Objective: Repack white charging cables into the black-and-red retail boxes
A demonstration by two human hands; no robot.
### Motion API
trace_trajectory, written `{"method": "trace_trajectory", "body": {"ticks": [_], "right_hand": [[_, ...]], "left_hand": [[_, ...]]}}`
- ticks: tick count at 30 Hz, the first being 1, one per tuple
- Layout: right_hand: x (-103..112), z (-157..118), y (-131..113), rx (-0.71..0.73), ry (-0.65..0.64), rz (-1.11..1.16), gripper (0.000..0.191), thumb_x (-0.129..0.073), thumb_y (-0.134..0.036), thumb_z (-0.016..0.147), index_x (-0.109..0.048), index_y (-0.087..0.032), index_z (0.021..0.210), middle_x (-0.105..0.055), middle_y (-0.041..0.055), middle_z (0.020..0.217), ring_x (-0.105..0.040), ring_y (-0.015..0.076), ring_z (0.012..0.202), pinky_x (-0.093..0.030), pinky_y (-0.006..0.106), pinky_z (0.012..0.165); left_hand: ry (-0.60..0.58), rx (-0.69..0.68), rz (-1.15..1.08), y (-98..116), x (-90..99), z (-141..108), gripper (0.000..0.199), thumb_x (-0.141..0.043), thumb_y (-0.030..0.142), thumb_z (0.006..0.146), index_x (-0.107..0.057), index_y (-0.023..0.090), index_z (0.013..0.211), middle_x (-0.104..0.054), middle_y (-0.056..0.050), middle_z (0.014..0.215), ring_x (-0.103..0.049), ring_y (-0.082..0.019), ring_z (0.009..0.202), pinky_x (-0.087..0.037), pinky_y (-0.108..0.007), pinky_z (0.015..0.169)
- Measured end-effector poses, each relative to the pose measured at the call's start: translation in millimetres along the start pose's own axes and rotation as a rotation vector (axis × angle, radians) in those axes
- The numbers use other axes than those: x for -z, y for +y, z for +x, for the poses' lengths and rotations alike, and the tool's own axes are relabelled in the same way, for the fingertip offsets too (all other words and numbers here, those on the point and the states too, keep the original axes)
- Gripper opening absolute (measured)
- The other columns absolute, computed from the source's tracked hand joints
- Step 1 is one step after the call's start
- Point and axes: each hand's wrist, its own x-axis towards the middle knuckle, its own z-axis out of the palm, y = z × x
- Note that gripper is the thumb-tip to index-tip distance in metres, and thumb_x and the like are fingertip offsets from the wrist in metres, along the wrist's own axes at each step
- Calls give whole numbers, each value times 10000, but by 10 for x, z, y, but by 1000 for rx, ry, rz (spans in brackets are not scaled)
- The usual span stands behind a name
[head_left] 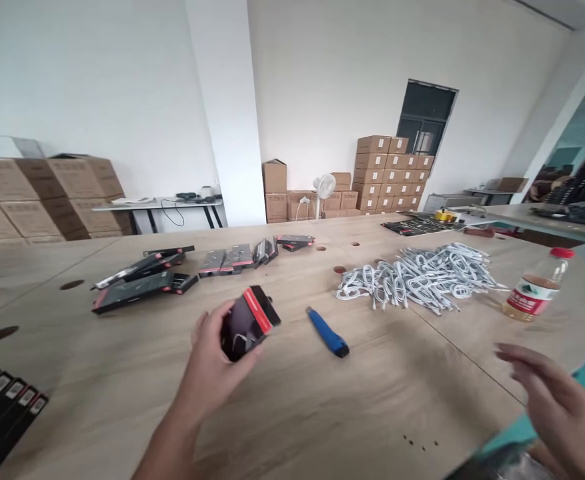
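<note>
My left hand [217, 357] is wrapped around a small black retail box [245, 327] with a red band, held above the table and tilted. The flap at the box's end looks open; its inside cannot be seen. Off to the right, my right hand [557, 393] is slightly blurred, its fingers stretched out and nothing visible in them. Between the hands lies a blue utility knife [328, 333] on the wood-grain table [282, 407]. A heap of coiled white cables [422, 280] spreads beyond the knife, to the right.
Several flat black boxes [137, 287] lie at the table's left and far side. A row of black boxes [2, 407] fills the lower left corner. A red-capped bottle [537, 287] stands at the right. Round holes pierce the tabletop. Cartons [387, 173] are stacked behind.
</note>
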Motion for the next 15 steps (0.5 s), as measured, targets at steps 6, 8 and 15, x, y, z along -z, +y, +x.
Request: {"method": "trace_trajectory", "body": {"ticks": [6,8,15], "right_hand": [[-1521,-125,-1806,127,-987,633,455,-612,-482,922,-624,-283,1331,-746,79,1171,-674,272,1143,-527,431,975],[-2036,-336,-2139,166,-1126,775,363,-659,-414,878,-685,-244,1198,-757,49,1046,-702,258,1012,-551,391,889],[-2592,-931,-2116,131,-1082,885,288,-590,-362,896,-664,-160,1087,-716,74,1019,-651,260,978,-505,380,879]], "left_hand": [[-109,-283,327,-28,-41,-83,624,-638,230,762,-404,268,1340,-652,-98,1314,-604,-302,1247,-67,-613,1219],[-108,-287,368,-48,-34,-97,638,-619,190,739,-405,257,1337,-655,-104,1308,-604,-307,1248,-56,-609,1215],[-219,-203,404,40,-155,-163,751,-577,138,680,-414,255,1403,-637,-93,1358,-571,-301,1287,-55,-587,1215]]}}
